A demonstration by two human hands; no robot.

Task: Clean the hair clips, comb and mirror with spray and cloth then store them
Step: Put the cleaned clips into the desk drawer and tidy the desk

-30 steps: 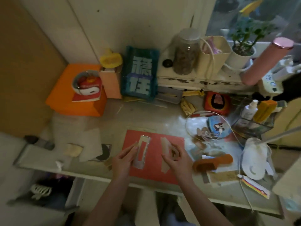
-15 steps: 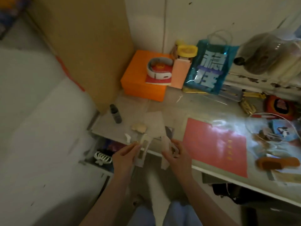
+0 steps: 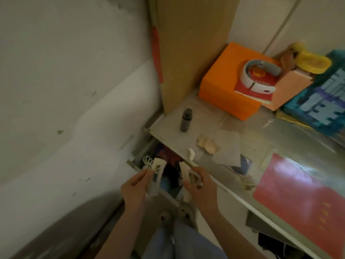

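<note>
Both hands have moved off the red mat to above the open drawer left of it. Left hand grips 1 pale hair clip; right hand pinches a folded cloth.

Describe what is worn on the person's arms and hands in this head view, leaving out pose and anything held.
Both forearms are bare as far as the frame shows: no sleeves, watch, bracelet or gloves are visible on the left hand or the right hand. No rings can be made out, though the picture is soft. The fingernails cannot be judged for polish. Below the arms, light blue trousers show at the bottom edge.
</note>
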